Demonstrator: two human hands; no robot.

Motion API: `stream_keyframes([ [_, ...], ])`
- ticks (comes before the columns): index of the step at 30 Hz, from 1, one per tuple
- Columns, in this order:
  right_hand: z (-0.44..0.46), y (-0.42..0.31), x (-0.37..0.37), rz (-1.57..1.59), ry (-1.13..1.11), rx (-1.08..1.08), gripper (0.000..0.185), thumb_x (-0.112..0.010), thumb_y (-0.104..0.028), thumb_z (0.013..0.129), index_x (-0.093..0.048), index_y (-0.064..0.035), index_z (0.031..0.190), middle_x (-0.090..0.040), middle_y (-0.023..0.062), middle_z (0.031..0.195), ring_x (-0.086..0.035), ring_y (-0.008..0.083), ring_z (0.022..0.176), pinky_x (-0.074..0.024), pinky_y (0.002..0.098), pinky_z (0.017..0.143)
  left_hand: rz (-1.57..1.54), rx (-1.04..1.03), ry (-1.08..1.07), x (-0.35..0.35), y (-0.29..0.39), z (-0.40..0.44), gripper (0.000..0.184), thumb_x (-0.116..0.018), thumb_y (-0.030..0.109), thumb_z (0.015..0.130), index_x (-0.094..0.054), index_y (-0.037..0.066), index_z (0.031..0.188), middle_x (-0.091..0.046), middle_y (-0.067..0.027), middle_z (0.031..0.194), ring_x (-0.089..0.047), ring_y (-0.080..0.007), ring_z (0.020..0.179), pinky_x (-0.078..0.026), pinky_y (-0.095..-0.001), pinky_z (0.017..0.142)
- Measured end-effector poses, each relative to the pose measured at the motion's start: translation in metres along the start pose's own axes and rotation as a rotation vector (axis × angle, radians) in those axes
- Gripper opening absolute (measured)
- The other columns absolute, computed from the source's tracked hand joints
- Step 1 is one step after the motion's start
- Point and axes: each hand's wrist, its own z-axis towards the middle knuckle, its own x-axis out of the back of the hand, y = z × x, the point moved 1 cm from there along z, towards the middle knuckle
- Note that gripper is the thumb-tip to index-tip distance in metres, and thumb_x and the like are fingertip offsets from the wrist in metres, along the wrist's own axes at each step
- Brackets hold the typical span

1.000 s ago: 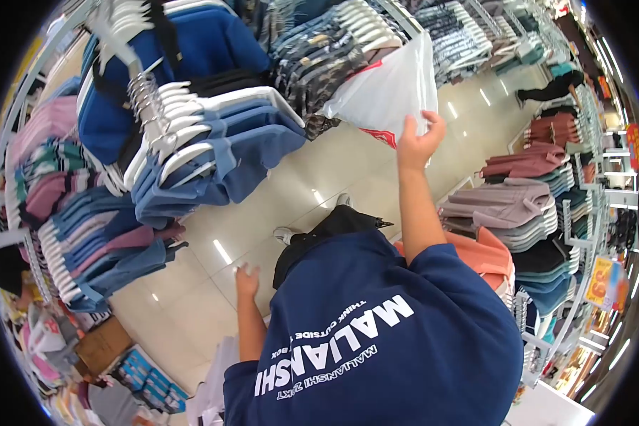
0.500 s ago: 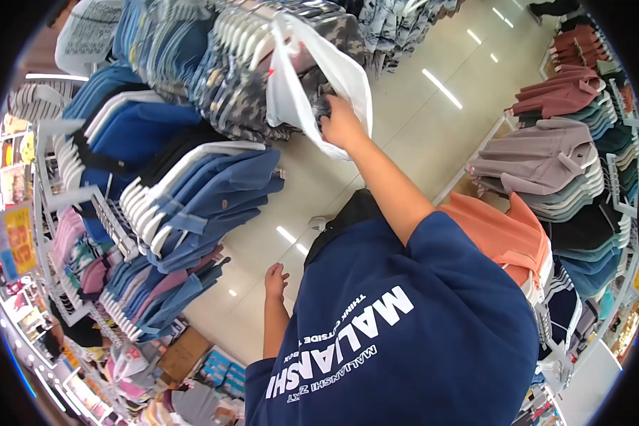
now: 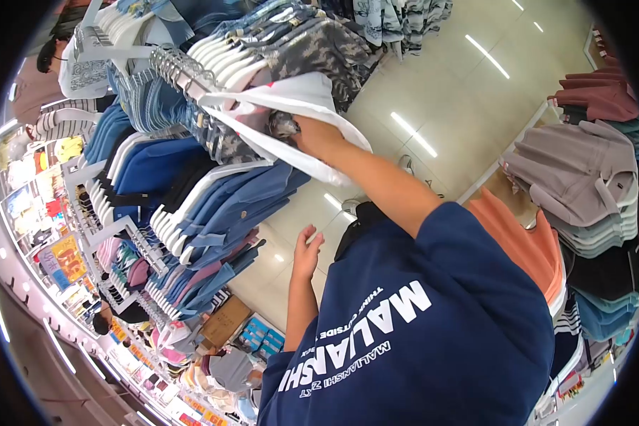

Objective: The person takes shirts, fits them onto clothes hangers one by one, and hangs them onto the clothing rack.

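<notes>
My right hand (image 3: pixel 318 140) reaches through the opening of a white bag (image 3: pixel 319 106), which looks like plastic with long loop handles and a little red on it. The fingers are closed around a crumpled grey, shiny item (image 3: pixel 282 125) whose kind I cannot make out. Bag and hand are up against camouflage-patterned garments (image 3: pixel 316 60) hanging on white hangers. Lower down, my left hand (image 3: pixel 307 250) hangs over the floor, holding nothing, with its fingers loosely bent and apart. Blue shirts (image 3: pixel 245 202) on a rack are the nearest things to it.
Metal rack arms (image 3: pixel 181 71) project on the left, hung with clothes. On the right stand grey-mauve shirts (image 3: pixel 571 174) and an orange garment (image 3: pixel 518 245). A cardboard box (image 3: pixel 226 321) sits at lower left. Tiled floor (image 3: pixel 433 106) runs between the racks.
My right hand and the white bag have moved left, closer to the rack's metal arm. The view has shifted, showing more of the left side. My left hand stays free.
</notes>
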Motion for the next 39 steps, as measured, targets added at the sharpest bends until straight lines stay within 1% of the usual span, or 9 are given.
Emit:
stream_keyframes([
  [4, 0.003, -0.067, 0.056, 0.188, -0.255, -0.118, 0.036, -0.068, -0.032, 0.087, -0.062, -0.007, 0.112, -0.069, 0.0229, 0.099, -0.065, 0.0436, 0.093, -0.05, 0.0514, 0.082, -0.06, -0.284, 0.023, -0.026, 0.102, -0.02, 0.068, -0.071, 0.031, 0.089, -0.044, 0.0, 0.143, -0.057, -0.0137, 0.135, -0.062, -0.024, 0.11, -0.048, -0.0382, 0.091],
  [10, -0.011, -0.128, 0.137, 0.496, -0.123, 0.208, 0.03, -0.073, -0.027, 0.083, -0.061, -0.0063, 0.102, -0.062, 0.0179, 0.079, -0.059, 0.0396, 0.065, -0.0454, 0.0474, 0.06, 0.289, -0.463, -0.978, -0.05, 0.213, -0.053, 0.076, -0.079, 0.03, 0.082, -0.044, -0.003, 0.141, -0.058, -0.0145, 0.133, -0.058, -0.0254, 0.115, -0.048, -0.0373, 0.094],
  [16, -0.053, -0.185, 0.205, 0.808, -0.413, 1.009, 0.02, -0.063, -0.018, 0.091, -0.066, -0.0057, 0.106, -0.049, 0.0096, 0.065, -0.051, 0.031, 0.055, -0.0409, 0.0421, 0.05, 0.05, -0.684, -1.299, -0.048, 0.245, -0.024, 0.075, -0.078, 0.034, 0.082, -0.045, 0.003, 0.141, -0.056, -0.0124, 0.135, -0.056, -0.0225, 0.118, -0.045, -0.0377, 0.1],
  [22, -0.065, -0.181, 0.263, 1.287, -0.977, 1.005, 0.03, -0.044, -0.022, 0.102, -0.068, -0.0033, 0.106, -0.061, 0.0177, 0.084, -0.059, 0.0342, 0.069, -0.0468, 0.0427, 0.059, 0.144, -0.779, -1.201, -0.043, 0.28, -0.001, 0.071, -0.075, 0.035, 0.084, -0.046, 0.006, 0.141, -0.056, -0.0109, 0.136, -0.054, -0.0225, 0.121, -0.042, -0.0383, 0.103],
  [29, -0.094, -0.105, 0.339, 0.499, -0.639, 0.473, 0.014, -0.069, -0.015, 0.087, -0.071, -0.0033, 0.095, -0.065, 0.0162, 0.092, -0.063, 0.0325, 0.081, -0.0499, 0.0404, 0.067, 0.165, -0.887, -1.009, -0.086, 0.304, 0.002, 0.066, -0.071, 0.037, 0.087, -0.046, 0.009, 0.141, -0.055, -0.0092, 0.137, -0.051, -0.0224, 0.125, -0.04, -0.0389, 0.107],
  [31, -0.104, -0.095, 0.346, 0.022, -0.401, -0.137, 0.027, -0.074, -0.009, 0.076, -0.068, -0.0027, 0.102, -0.065, 0.0156, 0.107, -0.062, 0.0348, 0.096, -0.0501, 0.0394, 0.083, 0.119, -0.88, -1.015, -0.109, 0.306, -0.003, 0.065, -0.07, 0.038, 0.087, -0.047, 0.01, 0.141, -0.055, -0.0087, 0.137, -0.051, -0.0223, 0.126, -0.039, -0.039, 0.108],
  [36, -0.112, -0.048, 0.379, -0.049, -0.165, -0.141, 0.059, -0.077, -0.009, 0.073, -0.058, -0.0039, 0.129, -0.056, 0.0154, 0.132, -0.052, 0.0319, 0.126, -0.0402, 0.0375, 0.105, -0.161, -0.719, -1.109, -0.186, 0.308, -0.024, 0.062, -0.067, 0.039, 0.089, -0.047, 0.012, 0.141, -0.054, -0.0074, 0.138, -0.049, -0.0223, 0.129, -0.037, -0.0395, 0.111],
  [38, -0.115, -0.033, 0.385, 0.68, -0.015, -0.023, 0.086, -0.086, -0.016, 0.071, -0.044, -0.003, 0.145, -0.053, 0.013, 0.14, -0.048, 0.0257, 0.132, -0.0372, 0.0362, 0.108, -0.225, -0.631, -1.135, -0.214, 0.313, -0.032, 0.06, -0.066, 0.039, 0.09, -0.047, 0.013, 0.141, -0.054, -0.0069, 0.138, -0.048, -0.0222, 0.13, -0.036, -0.0397, 0.112],
  [39, -0.106, -0.027, 0.397, 0.608, -0.129, 0.002, 0.113, -0.093, -0.023, 0.064, -0.028, -0.0018, 0.154, -0.048, 0.0125, 0.145, -0.043, 0.0212, 0.134, -0.0333, 0.0354, 0.111, -0.196, -0.631, -1.131, -0.226, 0.318, -0.036, 0.06, -0.065, 0.04, 0.091, -0.047, 0.014, 0.141, -0.054, -0.0067, 0.138, -0.048, -0.0222, 0.131, -0.036, -0.0397, 0.113],
])
